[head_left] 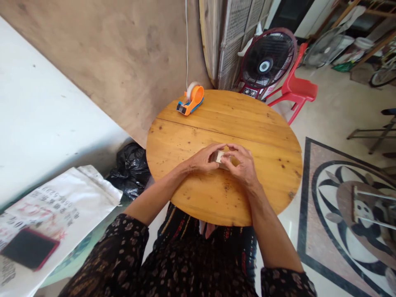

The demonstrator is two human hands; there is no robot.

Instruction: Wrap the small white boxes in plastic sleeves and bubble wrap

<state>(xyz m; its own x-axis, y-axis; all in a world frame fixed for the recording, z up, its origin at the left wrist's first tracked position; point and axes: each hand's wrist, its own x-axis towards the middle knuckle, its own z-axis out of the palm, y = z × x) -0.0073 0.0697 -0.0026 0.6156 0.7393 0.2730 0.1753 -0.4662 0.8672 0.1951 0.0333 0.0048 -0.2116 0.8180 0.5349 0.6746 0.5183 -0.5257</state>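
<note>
A small pale block or box (220, 156) is between my two hands above the round wooden table (198, 136); a speckled light face shows, and its exact kind cannot be made out. My left hand (204, 158) curves around its left side, thumb in front and fingers behind. From the right, my right hand (243, 164) pinches at it with bent thumb and fingers. The fingertips of both hands nearly meet at the far side. Much of the block is hidden by the fingers.
An orange tape dispenser (194, 99) with a roll of tape stands at the table's far left edge. Behind the table are a fan (266, 62) and a red chair (298, 84). Black plastic bags (131, 169) and a white sack (71, 198) bearing a phone-like dark slab (30, 248) lie left.
</note>
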